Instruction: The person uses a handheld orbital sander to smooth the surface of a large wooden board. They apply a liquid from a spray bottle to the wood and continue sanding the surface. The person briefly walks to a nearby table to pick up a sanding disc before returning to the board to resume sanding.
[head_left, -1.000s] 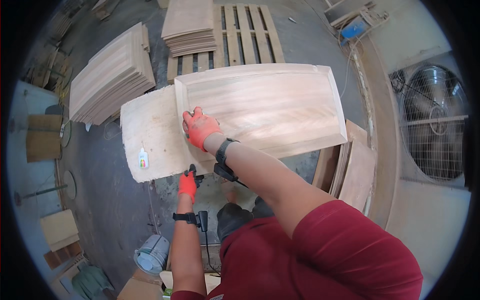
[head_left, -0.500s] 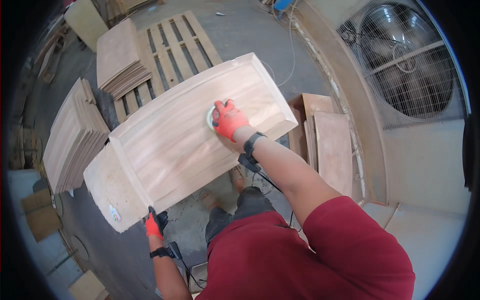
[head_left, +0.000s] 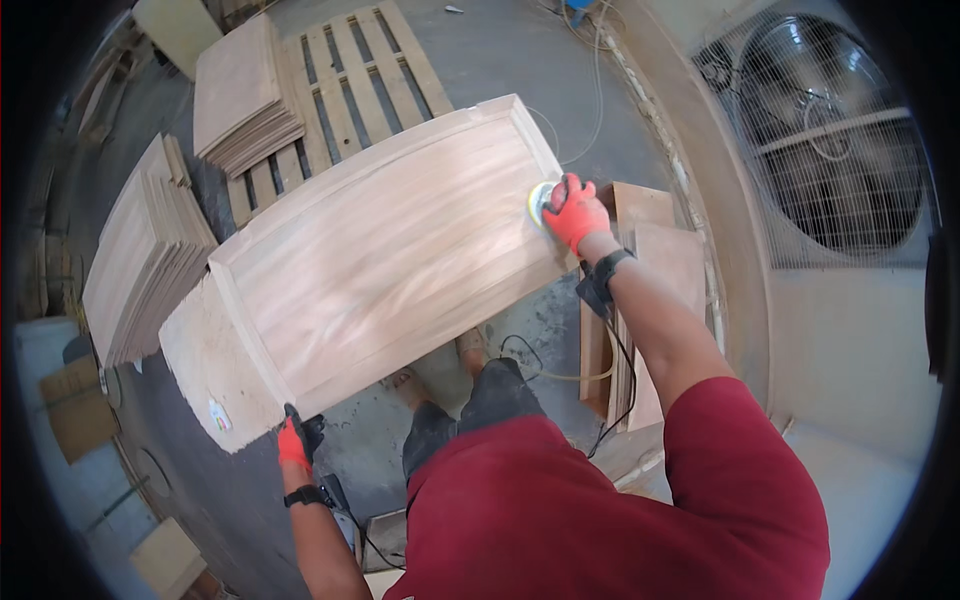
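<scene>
A pale wooden cabinet door panel (head_left: 390,250) with a raised frame lies aslant in front of me, over a rough-edged board (head_left: 215,365). My right hand (head_left: 578,214), in a red and black glove, is closed over a round sander (head_left: 541,204). The sander's pale disc rests at the panel's right end, by the frame. At the near left corner, my left hand (head_left: 297,440), gloved alike, grips the panel's edge; its fingertips are partly hidden. A small tube with a coloured label (head_left: 219,414) lies on the board left of the panel.
Stacks of wooden panels stand at the left (head_left: 145,255) and far left (head_left: 235,90), the latter beside a slatted pallet (head_left: 365,80). Boards in a box (head_left: 660,290) are on the right, below a caged wall fan (head_left: 825,135). A hose (head_left: 570,377) hangs beneath the panel.
My right hand has slid the sander rightward across the panel to its right end. My left hand stays at the same corner. The view has shifted slightly.
</scene>
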